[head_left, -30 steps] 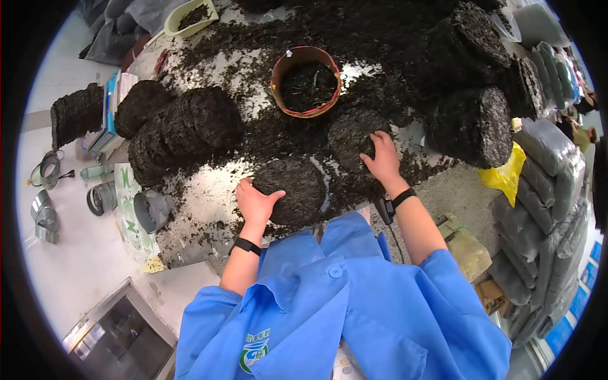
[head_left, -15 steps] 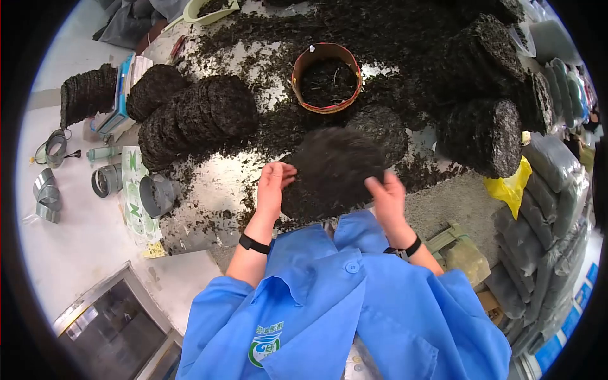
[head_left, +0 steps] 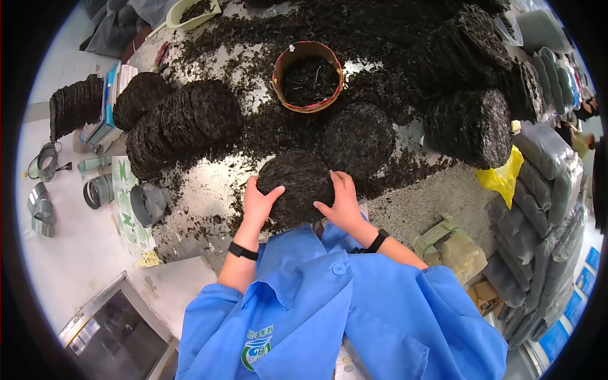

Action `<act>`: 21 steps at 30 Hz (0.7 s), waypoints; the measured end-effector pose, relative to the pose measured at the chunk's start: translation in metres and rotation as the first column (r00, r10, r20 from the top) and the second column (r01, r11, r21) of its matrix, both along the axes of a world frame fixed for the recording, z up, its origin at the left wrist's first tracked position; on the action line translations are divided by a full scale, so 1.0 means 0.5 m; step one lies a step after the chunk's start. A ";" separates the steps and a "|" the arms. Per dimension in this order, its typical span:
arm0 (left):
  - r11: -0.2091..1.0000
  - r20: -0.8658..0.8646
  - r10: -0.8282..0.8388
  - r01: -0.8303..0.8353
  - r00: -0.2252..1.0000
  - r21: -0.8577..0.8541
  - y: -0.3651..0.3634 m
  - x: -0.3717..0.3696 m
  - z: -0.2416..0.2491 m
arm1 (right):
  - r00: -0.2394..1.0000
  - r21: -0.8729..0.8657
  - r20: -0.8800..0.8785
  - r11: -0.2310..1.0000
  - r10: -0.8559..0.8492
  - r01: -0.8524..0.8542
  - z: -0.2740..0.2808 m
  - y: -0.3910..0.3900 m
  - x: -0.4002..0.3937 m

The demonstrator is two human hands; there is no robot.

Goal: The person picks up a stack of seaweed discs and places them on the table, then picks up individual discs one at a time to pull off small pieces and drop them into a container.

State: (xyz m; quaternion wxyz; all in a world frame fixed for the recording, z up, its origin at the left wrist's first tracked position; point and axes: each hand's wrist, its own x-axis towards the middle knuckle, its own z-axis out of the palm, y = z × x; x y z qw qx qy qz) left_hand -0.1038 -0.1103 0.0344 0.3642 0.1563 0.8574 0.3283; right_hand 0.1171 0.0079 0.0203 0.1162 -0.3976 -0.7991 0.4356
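Both my hands hold a round black cake [head_left: 296,187] that looks like dried seaweed, close in front of my blue shirt. My left hand [head_left: 258,201] grips its left edge, with the thumb lying on top. At the right edge is my right hand [head_left: 344,201], its thumb on the near face and its fingers around the rim. Just beyond, another flat round seaweed cake [head_left: 361,139] lies on the table. Farther back stands a round container [head_left: 278,82] with a reddish rim and dark flakes inside.
Rows of seaweed cakes stand on edge at the left [head_left: 190,123] and right [head_left: 468,126]. Loose flakes cover much of the table [head_left: 218,180]. Grey tape-like rings [head_left: 147,204] lie at left. A yellow bag [head_left: 500,177] and stacked grey packages [head_left: 538,209] are at right.
The seaweed cake was blurred by motion between my hands; now it is steady, nearer my body and slightly left. My hands have closed on its edges. The view has shifted a little.
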 end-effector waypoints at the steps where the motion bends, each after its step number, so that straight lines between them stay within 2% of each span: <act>1: 0.984 0.300 0.073 -0.117 0.951 0.132 0.003 -0.004 0.011 | 1.000 0.003 0.000 1.000 -0.004 0.004 0.004 0.009 0.009; 2: 0.969 0.433 0.066 -0.161 0.899 0.187 0.006 -0.004 0.022 | 0.988 -0.171 -0.111 0.981 -0.107 0.087 0.007 0.019 0.020; 3: 0.968 0.435 0.063 -0.160 0.898 0.191 0.017 0.001 0.035 | 0.954 -0.346 -0.200 0.927 -0.223 0.144 0.017 0.027 0.022; 4: 0.942 0.484 0.038 -0.193 0.874 0.274 0.031 0.008 0.045 | 0.849 -0.694 -0.247 0.697 -0.468 0.182 0.026 0.032 0.019; 5: 0.907 0.528 0.010 -0.230 0.849 0.353 0.043 0.016 0.048 | 0.773 -0.938 -0.136 0.331 -0.619 0.100 0.040 0.056 0.030; 6: 0.876 0.574 0.031 -0.299 0.819 0.379 0.054 0.021 0.042 | 0.734 -0.956 -0.146 0.286 -0.663 0.068 0.052 0.070 0.040; 7: 0.873 0.576 0.026 -0.299 0.817 0.385 0.053 0.020 0.033 | 0.690 -0.969 -0.154 0.245 -0.707 0.034 0.059 0.083 0.052; 8: 0.885 0.489 0.060 -0.273 0.870 0.377 0.052 0.016 0.016 | 0.664 -0.939 -0.192 0.332 -0.722 0.089 0.043 0.092 0.068; 9: 0.898 0.398 0.090 -0.248 0.913 0.364 0.049 0.015 -0.005 | 0.663 -0.935 -0.195 0.341 -0.723 0.096 0.053 0.104 0.077; 10: 0.976 -0.100 0.042 -0.019 0.994 0.219 0.037 0.019 -0.035 | 0.636 -0.857 -0.282 0.487 -0.718 0.169 0.068 0.118 0.085; 11: 0.994 -0.423 -0.101 0.105 0.900 -0.015 0.014 0.016 -0.069 | 0.616 -0.751 -0.369 0.614 -0.696 0.243 0.077 0.130 0.095; 12: 0.985 -0.493 -0.174 0.143 0.853 -0.100 0.009 0.022 -0.073 | 0.676 -0.623 -0.331 0.691 -0.658 0.367 0.083 0.137 0.107; 13: 0.966 -0.552 -0.250 0.171 0.796 -0.191 0.003 0.028 -0.079 | 0.677 -0.617 -0.331 0.693 -0.657 0.372 0.087 0.156 0.117; 14: 0.960 -0.565 -0.278 0.209 0.777 -0.186 -0.003 0.032 -0.087 | 0.939 -0.054 -0.278 0.979 -0.205 0.198 0.089 0.178 0.122; 15: 0.959 -0.562 -0.281 0.211 0.778 -0.188 -0.002 0.036 -0.078 | 0.980 0.451 0.061 0.870 0.192 -0.199 0.092 0.187 0.124; 16: 0.962 -0.560 -0.270 0.191 0.784 -0.196 0.006 0.040 -0.061 | 0.964 0.444 0.147 0.855 0.224 -0.266 0.093 0.160 0.113; 17: 0.965 -0.560 -0.256 0.170 0.788 -0.202 0.015 0.038 -0.053 | 0.960 0.417 0.098 0.866 0.261 -0.278 0.061 0.131 0.122; 19: 0.962 -0.565 -0.261 0.167 0.783 -0.214 0.021 0.029 -0.055 | 0.966 0.245 -0.051 0.941 0.254 -0.234 0.006 0.058 0.123; 20: 0.955 -0.561 -0.282 0.174 0.779 -0.239 0.008 0.026 -0.052 | 0.964 0.233 -0.057 0.942 0.261 -0.242 -0.015 0.024 0.108; 21: 0.952 -0.560 -0.289 0.173 0.777 -0.252 0.000 0.019 -0.052 | 0.990 0.027 -0.034 0.990 0.138 -0.137 -0.027 -0.008 0.087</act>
